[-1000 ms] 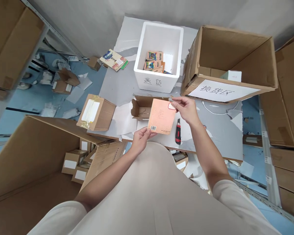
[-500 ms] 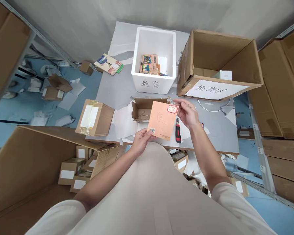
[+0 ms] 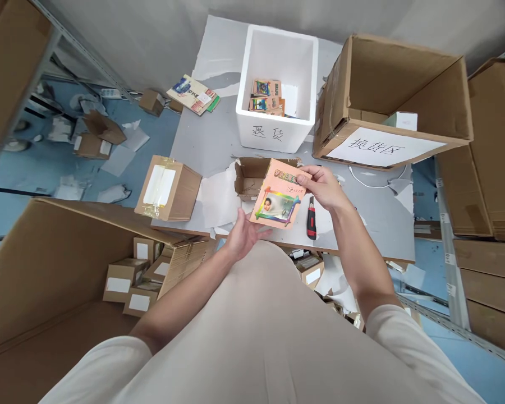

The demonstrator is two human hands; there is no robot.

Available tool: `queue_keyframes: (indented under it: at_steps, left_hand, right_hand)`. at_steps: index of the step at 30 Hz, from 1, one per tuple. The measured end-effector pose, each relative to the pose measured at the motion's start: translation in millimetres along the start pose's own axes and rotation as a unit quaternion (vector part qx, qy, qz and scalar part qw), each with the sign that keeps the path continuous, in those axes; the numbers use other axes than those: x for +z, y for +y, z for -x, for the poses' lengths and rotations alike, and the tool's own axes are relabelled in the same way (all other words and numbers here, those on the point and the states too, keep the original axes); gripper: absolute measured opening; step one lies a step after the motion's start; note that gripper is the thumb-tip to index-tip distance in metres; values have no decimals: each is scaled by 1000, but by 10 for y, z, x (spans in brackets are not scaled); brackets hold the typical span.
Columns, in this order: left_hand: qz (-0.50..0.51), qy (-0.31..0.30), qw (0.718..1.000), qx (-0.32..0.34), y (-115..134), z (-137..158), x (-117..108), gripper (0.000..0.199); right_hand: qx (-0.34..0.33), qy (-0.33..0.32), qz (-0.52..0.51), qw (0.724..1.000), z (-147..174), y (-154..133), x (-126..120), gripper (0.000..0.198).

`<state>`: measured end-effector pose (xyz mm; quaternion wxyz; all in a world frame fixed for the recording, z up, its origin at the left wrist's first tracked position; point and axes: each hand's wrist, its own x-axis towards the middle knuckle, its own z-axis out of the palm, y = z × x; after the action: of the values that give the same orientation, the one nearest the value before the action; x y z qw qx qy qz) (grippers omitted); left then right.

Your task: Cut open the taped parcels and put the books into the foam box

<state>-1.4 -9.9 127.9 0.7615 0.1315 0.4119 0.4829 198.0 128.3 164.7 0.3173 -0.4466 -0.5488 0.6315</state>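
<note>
My right hand [image 3: 321, 185] grips the upper right corner of a thin salmon-pink book [image 3: 280, 196]. Its cover faces up, with a rainbow-framed picture and printed characters. At the book's lower left, my left hand [image 3: 244, 234] has its fingers spread, thumb up, close to the book's edge; whether they touch I cannot tell. Behind the book stands an open small cardboard box [image 3: 249, 180], partly covered by it. A red and black utility knife [image 3: 311, 220] lies on the table to the right of the book.
A white foam box [image 3: 273, 134] with several similar books stands at the back, beside a large open carton [image 3: 446, 137]. On the left are a taped parcel [image 3: 180, 193] and books [image 3: 192, 95]. A big carton [image 3: 46, 269] holding parcels is at lower left.
The book has been turned over from its barcode side to its picture cover. My left fingers have come off its lower corner and spread; my right hand now grips its upper corner.
</note>
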Motion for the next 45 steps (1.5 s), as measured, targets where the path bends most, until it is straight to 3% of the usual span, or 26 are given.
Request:
queue_keyframes:
  at_steps: [4,11,14,16,18,20,21,24,26,28,31,34,37,40,42,45]
  left_hand:
    - [-103,50,987,113,27,-14,-119,42]
    - [-66,60,991,104,76,-116,-119,38]
    - [-79,59,990,100,114,-155,-152,42]
    - [-131,96,978,133,115,-166,-291,47]
    - [-237,177,935,193,85,-188,-560,50]
    - [-395,274,846,230,27,-255,-931,54]
    - [-488,287,795,219,-8,-313,-1135,60]
    - [-691,261,665,108,-122,-584,-1700,83]
    - [-757,215,615,45,-187,-796,-1973,75]
    - [-782,190,594,17,-226,-972,-2147,62]
    - [-760,203,617,29,-217,-1088,-2247,51]
    - [-663,261,698,76,-133,-1043,-2187,47]
    - [-496,322,793,147,-31,-976,-2012,39]
    - [-388,319,850,156,28,-1054,-1803,32]
    - [-372,298,870,128,29,-1191,-1680,31]
    - [-344,257,899,88,-22,-1389,-1546,38]
  right_hand:
    - [26,-3,14,1000,-45,-18,-32,46]
    - [43,-1,-19,999,-109,-71,-7,50]
    - [30,21,-21,999,-340,-141,-107,49]
    - [6,61,-46,997,-636,-191,-219,46]
    - [-26,120,-85,989,-1036,-219,-333,41]
    - [-56,185,-127,973,-1494,-205,-406,34]
    - [-64,210,-148,964,-1726,-181,-419,30]
    - [-51,267,-196,942,-2331,-63,-375,22]
    - [-12,276,-194,941,-2587,29,-332,23]
    - [34,276,-155,948,-2666,109,-338,29]
    - [31,292,-63,954,-2375,207,-485,44]
    - [-49,284,5,957,-1628,371,-707,48]
    - [-50,328,41,943,-740,738,-802,45]
    - [58,347,58,934,-159,1244,-625,46]
    - [109,287,58,950,-42,1523,-374,55]
    - [95,189,83,974,-109,1740,65,61]
